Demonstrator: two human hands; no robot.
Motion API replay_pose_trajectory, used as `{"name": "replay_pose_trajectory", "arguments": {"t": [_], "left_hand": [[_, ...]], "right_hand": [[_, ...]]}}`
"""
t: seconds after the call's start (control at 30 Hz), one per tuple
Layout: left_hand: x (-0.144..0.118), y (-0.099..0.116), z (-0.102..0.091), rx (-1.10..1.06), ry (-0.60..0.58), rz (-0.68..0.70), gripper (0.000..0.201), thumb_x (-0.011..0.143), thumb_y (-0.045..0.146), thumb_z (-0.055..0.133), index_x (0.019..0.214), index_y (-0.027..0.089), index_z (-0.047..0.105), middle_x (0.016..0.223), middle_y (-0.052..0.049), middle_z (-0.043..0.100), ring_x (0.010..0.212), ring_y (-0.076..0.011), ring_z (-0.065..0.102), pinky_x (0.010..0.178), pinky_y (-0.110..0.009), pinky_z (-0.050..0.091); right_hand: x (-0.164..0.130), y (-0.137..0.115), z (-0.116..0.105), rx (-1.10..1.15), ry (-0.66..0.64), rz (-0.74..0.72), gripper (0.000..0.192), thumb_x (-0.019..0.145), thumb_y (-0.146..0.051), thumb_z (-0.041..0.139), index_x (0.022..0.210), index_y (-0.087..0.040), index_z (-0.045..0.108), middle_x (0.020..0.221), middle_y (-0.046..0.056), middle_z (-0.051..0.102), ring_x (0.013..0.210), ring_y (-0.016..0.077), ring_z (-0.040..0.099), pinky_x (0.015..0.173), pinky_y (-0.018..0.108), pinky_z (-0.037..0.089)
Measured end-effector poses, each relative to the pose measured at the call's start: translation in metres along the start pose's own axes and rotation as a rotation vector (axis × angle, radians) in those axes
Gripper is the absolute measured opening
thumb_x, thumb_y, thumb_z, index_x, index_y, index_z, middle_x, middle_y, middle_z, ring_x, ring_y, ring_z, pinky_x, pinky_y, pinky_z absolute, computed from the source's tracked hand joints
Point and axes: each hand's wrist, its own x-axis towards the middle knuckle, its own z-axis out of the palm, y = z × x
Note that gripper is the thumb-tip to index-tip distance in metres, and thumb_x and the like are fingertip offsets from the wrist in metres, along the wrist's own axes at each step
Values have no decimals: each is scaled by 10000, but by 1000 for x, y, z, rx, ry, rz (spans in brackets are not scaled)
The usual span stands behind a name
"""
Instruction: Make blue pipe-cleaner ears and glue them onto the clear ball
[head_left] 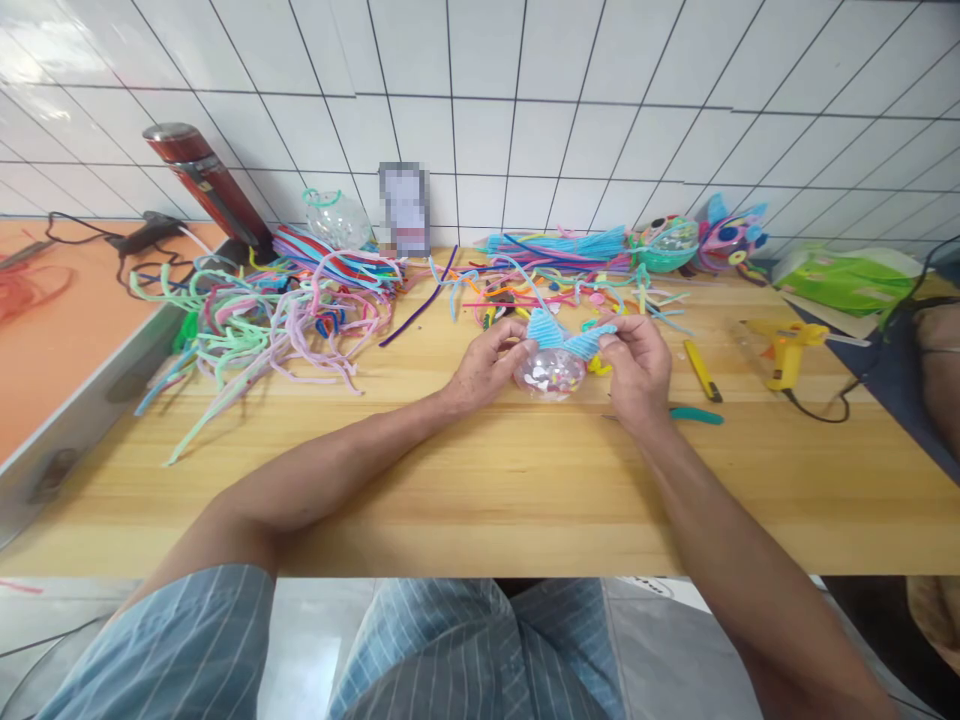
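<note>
Two light-blue fan-shaped pieces made of pipe cleaners meet at the top of a clear round plastic ball (551, 376) holding small coloured bits. My left hand (487, 370) is closed at the edge of the left blue piece (546, 330), its fingers pinched beside the ball. Between the thumb and fingers of my right hand (640, 372) is the outer end of the right blue piece (586, 343). Whether the pieces are fixed to the ball I cannot tell. Near my right wrist lie teal-handled pliers (697, 415), partly hidden by it.
Loose pipe cleaners (300, 310) heap up on the left. A yellow cutter (702, 371) and a yellow glue gun (786, 350) with its cord lie right. Along the wall stand a red flask (206, 185), another clear ball (337, 222) and decorated balls (664, 243). A person sits at the right edge.
</note>
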Motion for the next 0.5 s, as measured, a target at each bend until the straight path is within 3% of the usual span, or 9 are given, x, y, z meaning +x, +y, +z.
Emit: {"name": "replay_pose_trajectory", "arguments": {"t": [0.33, 0.5], "left_hand": [[1, 0, 0, -14, 3, 2, 439, 999, 627, 710, 986, 193, 644, 1025, -35, 676, 953, -151, 655, 950, -308, 556], [1, 1, 0, -16, 17, 2, 434, 996, 625, 717, 995, 196, 650, 1026, -30, 678, 956, -148, 655, 953, -305, 558]], "right_hand": [[-1, -2, 0, -71, -15, 28, 293, 871, -504, 806, 954, -270, 651, 850, 0, 658, 774, 186, 622, 718, 329, 550], [-4, -1, -4, -70, -112, 39, 411, 857, -559, 826, 1102, -291, 634, 986, 27, 694, 909, 221, 674, 826, 376, 594]]}}
